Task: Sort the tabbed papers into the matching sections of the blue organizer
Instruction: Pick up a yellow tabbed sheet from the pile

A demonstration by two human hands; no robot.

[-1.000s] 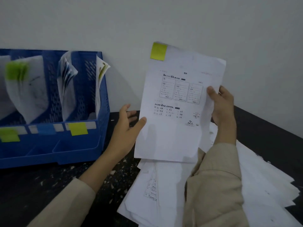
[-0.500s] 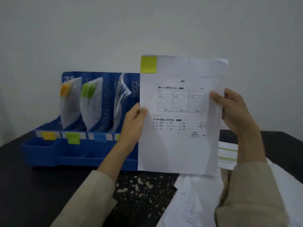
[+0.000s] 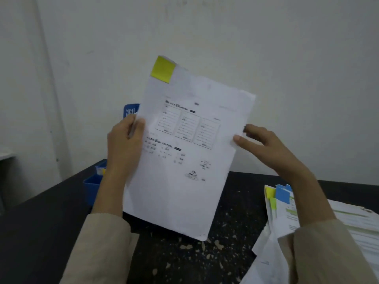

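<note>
I hold a white printed paper (image 3: 184,191) with a yellow tab (image 3: 163,69) at its top left corner, raised and tilted in front of me. My left hand (image 3: 123,144) grips its left edge, thumb on the front. My right hand (image 3: 264,146) pinches the right edge, its thumb on the front and its blurred fingers just behind the edge. The blue organizer (image 3: 92,185) stands behind the paper on the left. Only its top corner and low front trays show.
A spread pile of papers (image 3: 352,222) lies on the right of the black speckled table (image 3: 194,261), with yellow, green and blue tabs (image 3: 283,194) at its near corner. A white wall stands close behind.
The view has swung left, and the paper now covers most of the organizer. The sheet has tilted clockwise. My left hand has closed round its left edge.
</note>
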